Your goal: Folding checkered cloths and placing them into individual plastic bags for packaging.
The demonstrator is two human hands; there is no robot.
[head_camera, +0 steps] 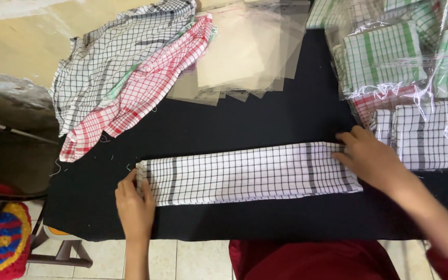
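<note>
Black table cover [265, 119] fills the frame centre. On it, lower centre, lies the checked cloth [247, 173], folded lengthwise into a long flat strip, white w/ dark grid and a few thicker stripes. Looks light, soft, limp, prob. not slippery on the dark cover; it'd sag if lifted mid-span, so best held at the two short ends, pinching all layers together.

Upper left: loose pile of cloths [125, 78], black-check and red-check. Top centre: stack of clear bags [245, 52]. Right edge: bagged towels [421, 93], green, red and black checks.

Right hand [369, 158], at the strip's right end: palm down, fingers spread flat on the cloth, pressing, not closed. Left hand [135, 205], at the left end: forearm coming up from the bottom edge, fingers curled over the end, lightly pinching its edge.
</note>
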